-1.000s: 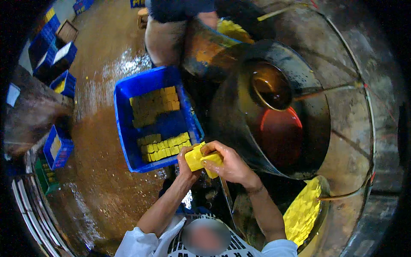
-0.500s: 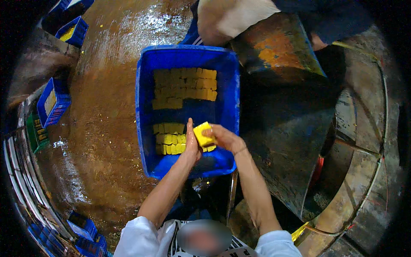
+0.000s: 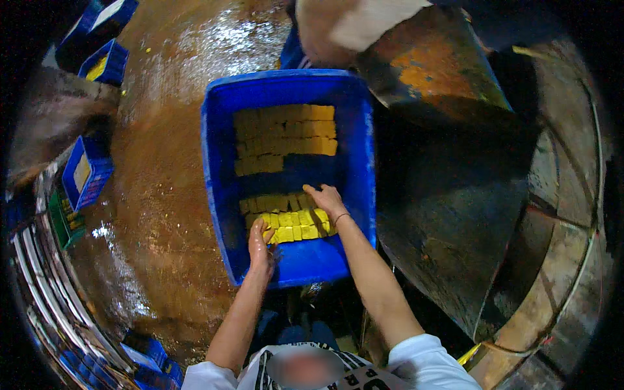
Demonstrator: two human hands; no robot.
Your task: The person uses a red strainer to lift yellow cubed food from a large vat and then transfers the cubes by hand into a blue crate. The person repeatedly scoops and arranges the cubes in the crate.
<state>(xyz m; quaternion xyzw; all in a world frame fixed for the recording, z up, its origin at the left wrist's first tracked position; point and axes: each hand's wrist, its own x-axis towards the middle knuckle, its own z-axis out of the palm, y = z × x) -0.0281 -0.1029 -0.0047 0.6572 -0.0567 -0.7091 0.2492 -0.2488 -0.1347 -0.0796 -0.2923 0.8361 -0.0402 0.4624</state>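
Here, left fingers point(image 3: 258, 228) sit by the tub's point(image 3: 217, 151) yellow blocks point(image 3: 296, 232), right fingers point(image 3: 312, 190) hovering.

The left hand point(image 3: 260, 246) and right hand point(image 3: 327, 200) are within the outline of the tub point(image 3: 312, 255), near block rows point(image 3: 296, 225) between them, far block rows point(image 3: 286, 133) ahead of both, a crate point(image 3: 97, 179) on the floor point(image 3: 156, 195) well left of the left hand, and a large vessel point(image 3: 448, 214) right of the right hand.

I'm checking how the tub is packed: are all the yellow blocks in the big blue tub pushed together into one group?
No, a gap separates the near blocks from the far blocks in the tub.
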